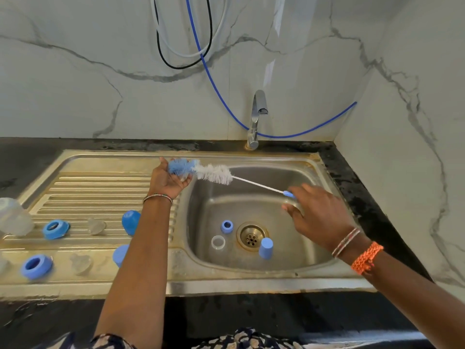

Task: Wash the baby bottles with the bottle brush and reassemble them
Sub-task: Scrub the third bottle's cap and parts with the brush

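Judging from the head view, I place the task early: every bottle part lies separate and nothing is reassembled. The left hand [169, 181] is held palm-up just left of the sink basin [309, 177], its fingers loosely cupped under the bristle head of the bottle brush [201, 171]; a small clear piece may lie in the palm, but I cannot tell. The right hand [319, 212] is over the basin, fingers pinching the blue handle end of the brush, whose thin white wire stem spans the gap between the two hands. The bristles are soft and fluffy, blue at the tip and white behind.

Inside the basin, near the brass-toned drain [251, 236], stand a blue ring [227, 226], a clear ring [218, 242] and a blue cap [266, 248], all of smooth rigid plastic. Left of the basin, on the ribbed steel draining surface [100, 187], lie a translucent bottle body [13, 217], two blue collars [55, 229] and two more blue caps [130, 221], with what look like pale clear teats between them. The tap [258, 114] behind the basin shows no running water. I judge scrubbing, rinsing and all reassembly still outstanding.
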`<state>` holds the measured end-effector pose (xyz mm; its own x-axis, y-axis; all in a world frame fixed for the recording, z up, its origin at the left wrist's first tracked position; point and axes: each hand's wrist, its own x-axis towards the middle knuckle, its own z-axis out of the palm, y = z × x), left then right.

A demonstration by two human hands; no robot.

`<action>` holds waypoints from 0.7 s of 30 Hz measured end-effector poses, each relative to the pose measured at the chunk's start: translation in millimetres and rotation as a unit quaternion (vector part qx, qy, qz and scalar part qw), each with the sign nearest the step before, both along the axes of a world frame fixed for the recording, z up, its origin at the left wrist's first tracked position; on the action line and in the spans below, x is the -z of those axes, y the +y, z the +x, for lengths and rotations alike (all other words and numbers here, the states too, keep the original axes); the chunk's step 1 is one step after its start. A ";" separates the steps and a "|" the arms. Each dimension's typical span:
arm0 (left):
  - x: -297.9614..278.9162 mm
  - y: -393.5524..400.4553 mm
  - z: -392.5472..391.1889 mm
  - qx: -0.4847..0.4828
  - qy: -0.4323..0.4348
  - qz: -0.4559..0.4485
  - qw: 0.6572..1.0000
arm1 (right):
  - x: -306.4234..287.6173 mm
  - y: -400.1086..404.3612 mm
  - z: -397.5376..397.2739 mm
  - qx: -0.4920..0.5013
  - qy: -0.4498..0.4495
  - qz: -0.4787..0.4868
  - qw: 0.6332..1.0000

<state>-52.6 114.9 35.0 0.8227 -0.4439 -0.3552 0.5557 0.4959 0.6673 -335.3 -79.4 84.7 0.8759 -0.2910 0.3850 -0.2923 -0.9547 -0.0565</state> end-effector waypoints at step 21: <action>14.4 -25.1 -12.3 0.035 -0.047 -0.125 0.990 | 26.0 -34.8 -8.7 0.114 0.254 0.833 0.478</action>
